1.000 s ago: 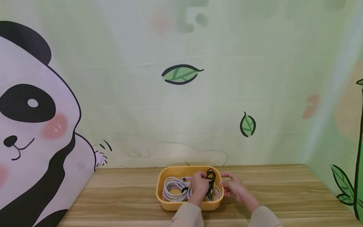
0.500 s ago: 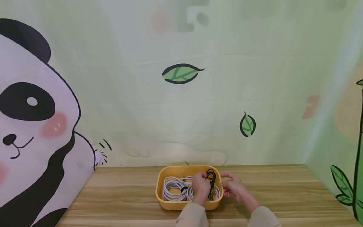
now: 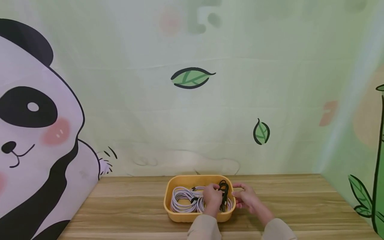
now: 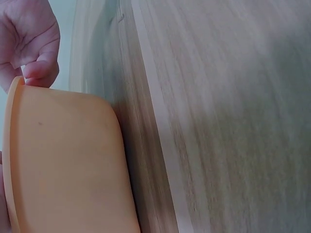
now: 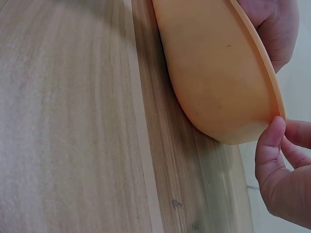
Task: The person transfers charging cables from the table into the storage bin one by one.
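A yellow plastic storage bin (image 3: 183, 217) stands on the wooden table. My left hand (image 3: 212, 197) reaches over its front side, curled fingertips at a coiled black cable (image 3: 224, 186) in the right part. The fingers' far side is hidden. Left of that hand lies a coil of white cable (image 3: 177, 200) with a black strap (image 3: 194, 200). More white cable (image 3: 229, 203) shows at the bin's right end. My right hand (image 3: 247, 199) pinches the bin's right rim; in the right wrist view the thumb (image 5: 272, 141) presses the outer wall.
The wooden tabletop (image 3: 129, 206) extends to both sides of the bin and in front of it. Close behind stands a pale green backdrop (image 3: 135, 126) printed with leaves and a panda (image 3: 33, 143).
My left hand has shifted slightly right beside the black cable, whose top loop sits a little lower. The right hand stays on the rim.
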The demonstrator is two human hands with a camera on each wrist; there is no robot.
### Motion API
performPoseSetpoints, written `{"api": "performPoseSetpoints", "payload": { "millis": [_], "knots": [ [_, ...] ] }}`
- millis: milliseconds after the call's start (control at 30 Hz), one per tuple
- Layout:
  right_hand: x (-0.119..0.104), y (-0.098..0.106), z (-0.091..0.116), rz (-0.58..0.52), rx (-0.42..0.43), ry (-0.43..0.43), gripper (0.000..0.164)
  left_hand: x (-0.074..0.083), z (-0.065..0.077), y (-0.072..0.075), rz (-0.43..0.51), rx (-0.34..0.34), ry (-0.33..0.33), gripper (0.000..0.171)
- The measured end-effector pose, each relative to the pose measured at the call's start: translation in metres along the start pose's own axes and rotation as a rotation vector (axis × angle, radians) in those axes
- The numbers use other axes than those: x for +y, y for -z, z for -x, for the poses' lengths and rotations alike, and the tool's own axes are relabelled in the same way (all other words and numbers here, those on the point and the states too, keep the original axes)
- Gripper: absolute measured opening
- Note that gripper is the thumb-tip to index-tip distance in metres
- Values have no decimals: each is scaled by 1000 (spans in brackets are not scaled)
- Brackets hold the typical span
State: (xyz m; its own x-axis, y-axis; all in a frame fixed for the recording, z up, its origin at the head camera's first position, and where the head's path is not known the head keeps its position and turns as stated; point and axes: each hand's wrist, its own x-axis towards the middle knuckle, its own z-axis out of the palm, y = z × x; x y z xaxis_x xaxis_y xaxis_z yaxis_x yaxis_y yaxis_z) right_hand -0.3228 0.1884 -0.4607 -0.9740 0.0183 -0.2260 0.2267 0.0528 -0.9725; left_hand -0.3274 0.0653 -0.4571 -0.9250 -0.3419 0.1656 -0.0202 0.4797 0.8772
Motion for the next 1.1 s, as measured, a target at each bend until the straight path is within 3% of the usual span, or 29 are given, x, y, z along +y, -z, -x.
{"api": "performPoseSetpoints", "payload": {
  "millis": [200,800,1100],
  "knots": [
    [0,0,0,-5,-3,-7,37,-4,-2,0,80,-66,27,11],
    [0,-1,1,-10,8,-2,37,-14,-8,9,195,-237,62,18],
    [1,-1,0,-5,5,1,37,-16,-9,13,413,-403,164,19]
  ]
}}
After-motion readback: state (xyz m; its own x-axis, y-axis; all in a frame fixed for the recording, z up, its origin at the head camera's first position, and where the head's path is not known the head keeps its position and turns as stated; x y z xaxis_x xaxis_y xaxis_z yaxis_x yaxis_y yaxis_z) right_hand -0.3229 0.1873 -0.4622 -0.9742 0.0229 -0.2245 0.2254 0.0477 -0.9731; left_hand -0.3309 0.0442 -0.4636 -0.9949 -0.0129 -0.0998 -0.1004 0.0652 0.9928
